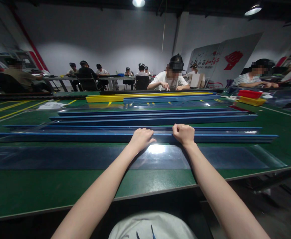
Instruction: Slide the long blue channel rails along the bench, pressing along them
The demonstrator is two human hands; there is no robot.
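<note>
A long blue channel strip lies across the green table in front of me, its raised edges running left to right. My left hand is bent over its near wall, fingers on the inner side and thumb pointing right along the front. Further right, my right hand is closed like a fist on the same strip; its fingertips are hidden behind the knuckles. Between my forearms and the strip lies a flat clear plastic sheet, glossy with reflected light. Clear film also shows inside the strip.
More blue channel strips lie beyond, then a yellow strip. Red and yellow bins stand at the back right. The green tabletop ends at a pale near edge. A co-worker sits opposite; several others sit behind.
</note>
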